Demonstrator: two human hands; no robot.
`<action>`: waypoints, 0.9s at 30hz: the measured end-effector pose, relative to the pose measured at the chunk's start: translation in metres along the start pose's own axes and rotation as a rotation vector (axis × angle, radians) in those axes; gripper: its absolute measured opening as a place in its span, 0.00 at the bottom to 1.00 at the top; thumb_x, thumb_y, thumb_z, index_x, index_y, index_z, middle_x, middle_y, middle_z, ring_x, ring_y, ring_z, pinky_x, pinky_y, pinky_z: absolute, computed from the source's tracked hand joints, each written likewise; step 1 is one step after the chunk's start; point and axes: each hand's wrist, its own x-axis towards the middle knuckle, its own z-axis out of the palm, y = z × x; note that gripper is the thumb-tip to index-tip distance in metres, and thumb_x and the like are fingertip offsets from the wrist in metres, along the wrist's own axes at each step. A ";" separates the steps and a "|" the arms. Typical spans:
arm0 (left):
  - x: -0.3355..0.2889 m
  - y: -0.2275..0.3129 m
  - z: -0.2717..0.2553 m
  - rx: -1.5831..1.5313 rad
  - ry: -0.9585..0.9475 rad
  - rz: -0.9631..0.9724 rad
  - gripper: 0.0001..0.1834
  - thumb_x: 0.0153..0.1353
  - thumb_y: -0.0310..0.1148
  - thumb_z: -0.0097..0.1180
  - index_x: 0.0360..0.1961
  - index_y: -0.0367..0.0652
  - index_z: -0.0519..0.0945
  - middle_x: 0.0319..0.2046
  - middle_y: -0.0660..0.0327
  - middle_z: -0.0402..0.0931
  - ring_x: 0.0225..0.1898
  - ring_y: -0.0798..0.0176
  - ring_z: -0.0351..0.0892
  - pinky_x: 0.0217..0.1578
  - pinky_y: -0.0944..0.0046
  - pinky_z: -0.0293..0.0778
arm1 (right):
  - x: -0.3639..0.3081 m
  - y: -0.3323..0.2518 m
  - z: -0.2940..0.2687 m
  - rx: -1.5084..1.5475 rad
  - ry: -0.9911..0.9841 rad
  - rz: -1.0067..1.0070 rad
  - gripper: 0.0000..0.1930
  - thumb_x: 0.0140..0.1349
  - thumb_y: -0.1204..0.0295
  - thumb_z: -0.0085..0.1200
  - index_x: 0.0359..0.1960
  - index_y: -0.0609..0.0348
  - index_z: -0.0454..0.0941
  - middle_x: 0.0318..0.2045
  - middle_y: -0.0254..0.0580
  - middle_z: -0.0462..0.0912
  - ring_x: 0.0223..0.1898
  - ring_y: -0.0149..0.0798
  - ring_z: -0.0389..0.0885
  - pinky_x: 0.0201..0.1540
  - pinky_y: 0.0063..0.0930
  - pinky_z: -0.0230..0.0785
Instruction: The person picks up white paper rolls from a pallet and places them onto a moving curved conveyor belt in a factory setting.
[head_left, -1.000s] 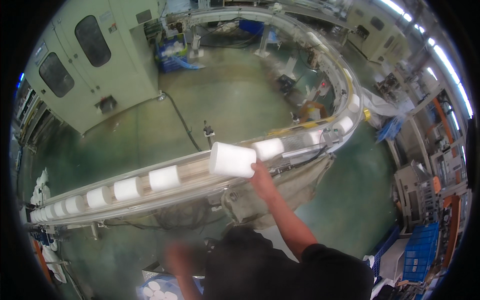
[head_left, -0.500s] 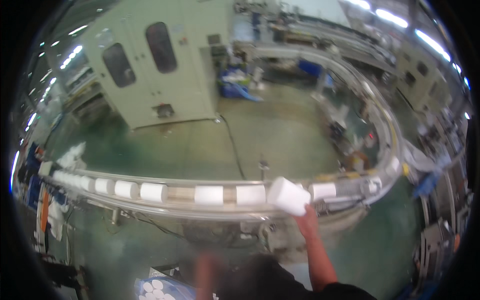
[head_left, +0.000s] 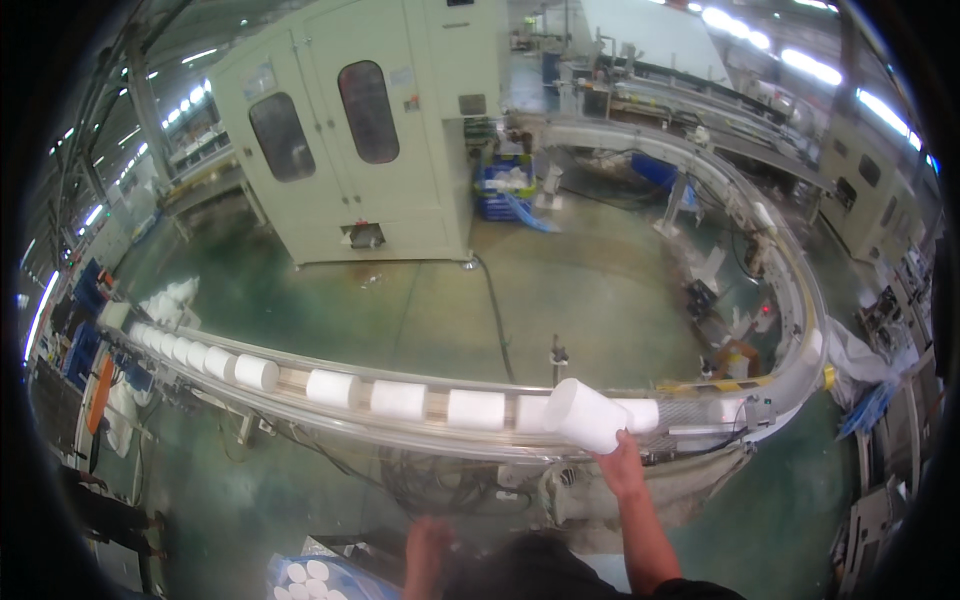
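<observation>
My right hand (head_left: 622, 465) grips a large white paper roll (head_left: 588, 415) by its lower right end. Fingers and thumb press on the roll, which is tilted and held over the near side of a conveyor (head_left: 437, 406). Behind it, another white roll (head_left: 640, 414) on the belt is partly hidden. More rolls lie in a row to the left, among them a roll (head_left: 477, 409) just left of the held one. My left hand (head_left: 428, 540) is low in front of my body, near a blue-lined container; its fingers are smeared by motion.
Several white rolls (head_left: 310, 580) fill the blue-lined container (head_left: 358, 583) at the lower edge. The conveyor curves away at the right, past a metal guide (head_left: 700, 431). A large pale cabinet (head_left: 365, 190) stands beyond it, beside a blue crate (head_left: 505, 187). Cables (head_left: 440, 485) hang below the conveyor.
The view has shifted left and up. Rolls on the conveyor lie at different places, with changed gaps. My right hand still holds the tilted roll; my left hand is less blurred.
</observation>
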 end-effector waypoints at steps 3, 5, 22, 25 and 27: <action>-0.002 0.007 0.011 -0.174 0.064 -0.108 0.21 0.69 0.40 0.52 0.58 0.44 0.67 0.47 0.48 0.78 0.44 0.45 0.82 0.45 0.47 0.77 | -0.001 0.002 -0.002 0.044 -0.031 0.010 0.30 0.67 0.60 0.45 0.70 0.55 0.60 0.66 0.43 0.70 0.67 0.48 0.69 0.66 0.55 0.62; -0.003 0.011 0.015 -0.167 0.071 -0.120 0.21 0.69 0.41 0.53 0.58 0.44 0.67 0.47 0.48 0.79 0.44 0.45 0.82 0.45 0.47 0.77 | -0.002 0.005 -0.007 0.053 -0.042 0.017 0.31 0.67 0.60 0.45 0.70 0.56 0.60 0.67 0.45 0.69 0.67 0.50 0.68 0.68 0.57 0.59; -0.018 0.030 0.027 -0.122 0.105 -0.160 0.29 0.69 0.46 0.55 0.65 0.43 0.67 0.46 0.54 0.78 0.44 0.53 0.80 0.48 0.53 0.76 | -0.003 -0.087 -0.020 0.078 0.073 -0.277 0.35 0.63 0.53 0.55 0.69 0.52 0.61 0.68 0.44 0.67 0.69 0.50 0.64 0.69 0.57 0.59; -0.014 0.016 0.017 -0.120 0.109 -0.178 0.29 0.68 0.46 0.55 0.64 0.43 0.67 0.47 0.54 0.78 0.44 0.53 0.80 0.47 0.54 0.76 | -0.010 -0.110 -0.025 0.124 0.160 -0.342 0.35 0.62 0.53 0.54 0.69 0.51 0.61 0.67 0.42 0.68 0.67 0.48 0.66 0.69 0.56 0.59; -0.014 0.021 0.024 -0.116 0.080 -0.178 0.28 0.68 0.46 0.55 0.64 0.43 0.67 0.47 0.54 0.78 0.44 0.53 0.80 0.47 0.54 0.76 | -0.016 -0.121 -0.033 0.145 0.194 -0.391 0.33 0.62 0.54 0.54 0.69 0.49 0.62 0.66 0.40 0.69 0.66 0.48 0.67 0.68 0.55 0.60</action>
